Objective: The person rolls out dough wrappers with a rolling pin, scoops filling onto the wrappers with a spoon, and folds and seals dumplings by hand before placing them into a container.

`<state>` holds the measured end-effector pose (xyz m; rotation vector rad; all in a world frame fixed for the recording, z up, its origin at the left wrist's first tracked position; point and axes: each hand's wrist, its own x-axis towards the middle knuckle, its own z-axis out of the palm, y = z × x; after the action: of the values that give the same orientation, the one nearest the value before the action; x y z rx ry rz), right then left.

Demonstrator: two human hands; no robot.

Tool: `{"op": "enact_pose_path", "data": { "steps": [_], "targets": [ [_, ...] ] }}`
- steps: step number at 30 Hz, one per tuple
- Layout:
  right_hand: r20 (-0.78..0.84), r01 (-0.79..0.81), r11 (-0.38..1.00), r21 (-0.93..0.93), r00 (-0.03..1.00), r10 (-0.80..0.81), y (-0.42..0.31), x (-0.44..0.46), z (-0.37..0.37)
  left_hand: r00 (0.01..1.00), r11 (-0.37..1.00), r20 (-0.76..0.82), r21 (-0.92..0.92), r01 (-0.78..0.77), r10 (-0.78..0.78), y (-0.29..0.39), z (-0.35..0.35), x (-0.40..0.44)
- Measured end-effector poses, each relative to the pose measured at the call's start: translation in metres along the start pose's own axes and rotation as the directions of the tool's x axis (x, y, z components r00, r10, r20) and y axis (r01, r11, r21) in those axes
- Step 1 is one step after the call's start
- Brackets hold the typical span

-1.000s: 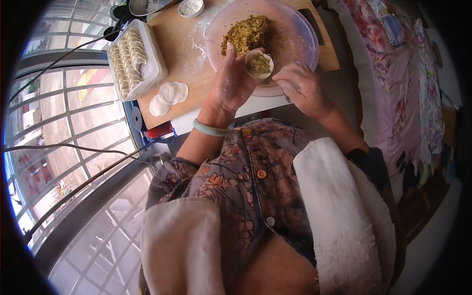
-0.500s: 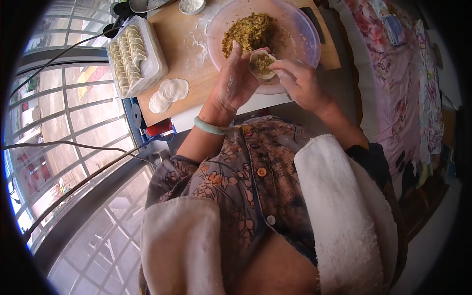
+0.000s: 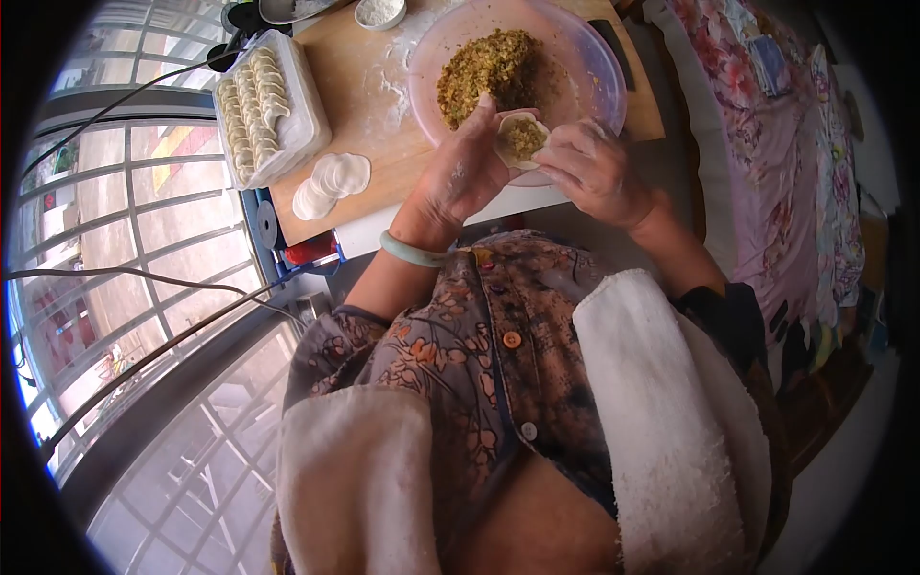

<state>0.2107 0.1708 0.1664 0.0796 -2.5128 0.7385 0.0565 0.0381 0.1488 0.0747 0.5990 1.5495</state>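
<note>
A round dough wrapper [image 3: 523, 140] with yellow-green filling on it rests on the fingers of my left hand [image 3: 467, 171], whose thumb points up beside it. My right hand [image 3: 596, 172] pinches the wrapper's right edge, its fingers bent. Both hands are over the near rim of a pink translucent bowl [image 3: 581, 96], which holds a mound of chopped filling [image 3: 489, 69]. On the wooden board to the left lie several overlapping wrappers [image 3: 332, 184]. Rows of folded dumplings [image 3: 255, 115] stand in a white plastic tray.
The wooden board [image 3: 359, 115] carries smears of flour. At its far side stand a small white bowl of flour [image 3: 379, 11] and part of a metal bowl [image 3: 287, 8]. A barred window is on the left, and flowered cloth [image 3: 767, 172] hangs at the right.
My right hand has moved in from the right and taken the wrapper's edge. Both hands have shifted slightly to the right, and the wrapper's near side has tilted.
</note>
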Motion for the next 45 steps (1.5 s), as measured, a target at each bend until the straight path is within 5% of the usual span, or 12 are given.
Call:
{"op": "enact_pose_path", "data": {
  "steps": [14,20,26,35,38,45],
  "targets": [
    [0.006,-0.098,0.98,0.175,0.995,0.099,-0.002,0.025,-0.006,0.992,0.772,0.104,0.623,-0.125,0.076,-0.007,0.009,-0.012],
    [-0.089,-0.142,0.961,0.238,0.982,0.167,-0.001,0.029,-0.002,0.994,0.798,0.075,0.591,-0.113,0.086,-0.009,0.014,-0.013],
    [-0.001,-0.112,0.978,0.174,0.993,0.114,0.006,0.024,-0.003,0.997,0.814,0.059,0.576,-0.073,0.048,-0.009,0.013,-0.01],
    [0.088,-0.291,0.933,0.21,0.956,0.278,0.014,0.027,-0.004,0.983,0.784,-0.026,0.607,-0.128,0.181,-0.013,0.011,-0.006],
    [-0.058,-0.418,0.819,0.394,0.877,0.476,0.017,0.028,-0.006,0.972,0.839,-0.074,0.522,-0.154,0.224,-0.012,0.01,-0.007],
    [0.224,-0.582,0.42,0.697,0.733,0.643,0.008,0.007,0.0,0.975,0.932,-0.073,0.315,-0.177,0.21,-0.002,0.006,-0.007]
  ]
}}
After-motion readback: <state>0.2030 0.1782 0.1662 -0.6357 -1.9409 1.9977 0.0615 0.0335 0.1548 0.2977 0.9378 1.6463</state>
